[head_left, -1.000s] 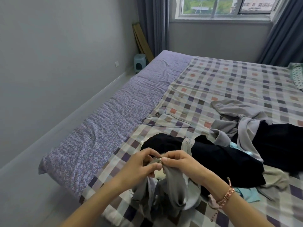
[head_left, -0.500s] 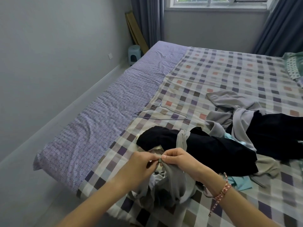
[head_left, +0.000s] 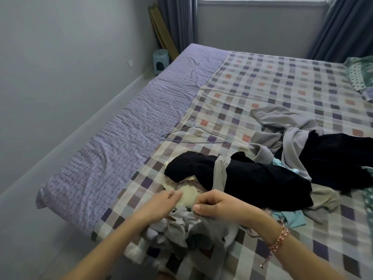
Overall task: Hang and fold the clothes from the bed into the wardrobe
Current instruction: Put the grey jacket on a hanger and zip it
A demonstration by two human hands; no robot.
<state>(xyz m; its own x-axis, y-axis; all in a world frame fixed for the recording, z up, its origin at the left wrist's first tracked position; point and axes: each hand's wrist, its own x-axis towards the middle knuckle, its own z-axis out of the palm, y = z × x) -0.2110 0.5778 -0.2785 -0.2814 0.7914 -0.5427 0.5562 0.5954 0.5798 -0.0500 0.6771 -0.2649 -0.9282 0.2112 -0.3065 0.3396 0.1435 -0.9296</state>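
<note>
Two hands over the near edge of the bed (head_left: 262,77).

Right hand (head_left: 220,205): fingers curled, pinching a bunched grey garment (head_left: 181,231). One bracelet (head_left: 279,239) on that wrist.

Left hand (head_left: 161,203): blurred, fingers nearly straight, tips at a cream cloth (head_left: 187,196); no grip seen.

One grey strap (head_left: 219,172) runs from the right hand away over a black garment (head_left: 242,178), whose long axis lies left to right.

Beyond, to the right: a second black garment (head_left: 333,158), one light grey garment (head_left: 282,122) partly over it, and turquoise cloth (head_left: 290,217) showing beneath.

One wire hanger (head_left: 193,134) lies flat and bare on the checked sheet. Its hook points toward the window wall; its bar runs left to right.
</note>
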